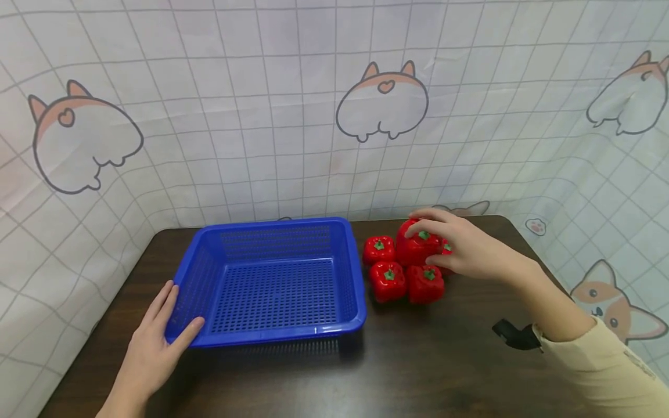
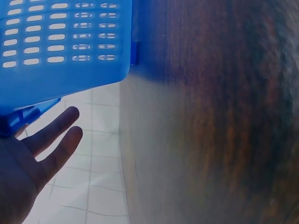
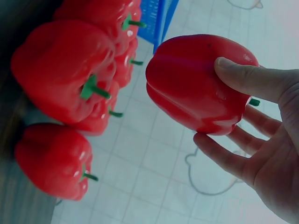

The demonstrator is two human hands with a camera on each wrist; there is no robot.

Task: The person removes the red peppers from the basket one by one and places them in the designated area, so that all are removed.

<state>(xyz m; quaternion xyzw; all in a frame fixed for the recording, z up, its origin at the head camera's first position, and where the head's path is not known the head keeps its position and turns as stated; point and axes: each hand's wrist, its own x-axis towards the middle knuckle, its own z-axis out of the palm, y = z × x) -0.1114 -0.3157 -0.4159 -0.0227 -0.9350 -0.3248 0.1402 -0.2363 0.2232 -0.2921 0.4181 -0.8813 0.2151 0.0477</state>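
Note:
My right hand point(image 1: 467, 247) holds a glossy red bell pepper point(image 1: 412, 251) with a green stem. The right wrist view shows this pepper point(image 3: 196, 86) raised off the table, thumb on one side and fingers on the other. Several more red peppers point(image 1: 388, 282) stand grouped around and below it. To their left is a blue plastic basket point(image 1: 272, 333) with slotted walls and nothing inside. At its front-left corner my left hand point(image 1: 153, 342) touches the rim, thumb on the front edge and fingers along the left side. Those fingers look straight in the left wrist view.
The dark wooden table point(image 1: 413, 360) ends at a wall hanging point(image 1: 292, 128) with a grid and cartoon dogs, behind and at both sides. A black strap piece point(image 1: 514, 335) sticks out near the right sleeve cuff.

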